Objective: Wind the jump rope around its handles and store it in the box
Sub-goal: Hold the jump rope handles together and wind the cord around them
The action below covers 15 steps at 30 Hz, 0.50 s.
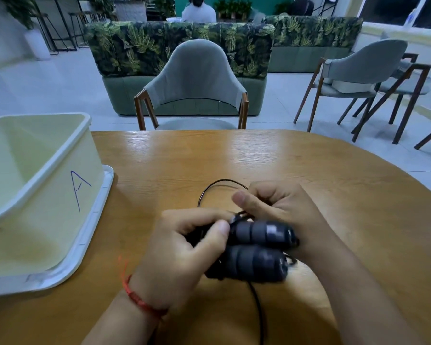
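Two dark grey jump rope handles (256, 250) lie side by side above the wooden table (334, 183), held together. My left hand (182, 255) grips their left ends, thumb on top. My right hand (281, 205) is closed on the thin black rope (209, 189) just behind the handles. A loop of rope arcs over the table beyond my hands, and another strand runs down toward the table's near edge. The pale yellow box (47, 170), marked with a blue "A", stands open on its white lid at the left.
A grey chair (192, 78) faces me across the table. Behind it stands a leaf-patterned sofa (179, 46). More chairs (363, 70) stand at the right. A person sits far back, facing away.
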Available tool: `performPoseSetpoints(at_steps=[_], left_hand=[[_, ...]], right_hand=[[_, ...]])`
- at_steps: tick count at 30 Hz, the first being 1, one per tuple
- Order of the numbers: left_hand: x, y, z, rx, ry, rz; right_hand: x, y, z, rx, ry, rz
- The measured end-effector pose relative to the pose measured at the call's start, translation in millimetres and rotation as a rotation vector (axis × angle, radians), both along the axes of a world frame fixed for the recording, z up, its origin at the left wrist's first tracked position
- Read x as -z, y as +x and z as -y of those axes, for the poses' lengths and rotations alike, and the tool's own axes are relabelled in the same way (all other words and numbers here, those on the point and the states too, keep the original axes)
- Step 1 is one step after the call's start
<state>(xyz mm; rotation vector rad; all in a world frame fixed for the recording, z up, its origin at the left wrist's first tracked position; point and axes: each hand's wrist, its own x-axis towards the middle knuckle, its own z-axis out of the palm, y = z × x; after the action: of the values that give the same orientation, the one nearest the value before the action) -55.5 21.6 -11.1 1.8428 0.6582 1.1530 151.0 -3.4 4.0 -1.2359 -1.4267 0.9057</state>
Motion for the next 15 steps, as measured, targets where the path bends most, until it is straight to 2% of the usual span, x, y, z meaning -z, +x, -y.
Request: performPoseSetpoints(at_steps=[2,3,6,9,11,15], left_hand=[[-4,3,-3,-0.054,-0.166,0.174],[-7,4,-5,-0.073,-0.248,0.239],[-10,6,-10,-0.169,-0.424,0.334],[-11,10,-16,-0.316,-0.572,0.371],[-9,11,-19,-0.413,-0.512,0.304],[-2,7,-12,-0.518,-0.157,0.029]], right_hand=[[5,-9,-3,-0.014,0.01,-0.137],[7,-13,-3,0.011,0.022,-0.129],[12,-27,3,0.13,-0.016,0.134],[8,-45,14,0.118,-0.069,0.327],[5,-57,21,0.069,-0.138,0.309],[0,-60,22,0.025,-0.215,0.258]])
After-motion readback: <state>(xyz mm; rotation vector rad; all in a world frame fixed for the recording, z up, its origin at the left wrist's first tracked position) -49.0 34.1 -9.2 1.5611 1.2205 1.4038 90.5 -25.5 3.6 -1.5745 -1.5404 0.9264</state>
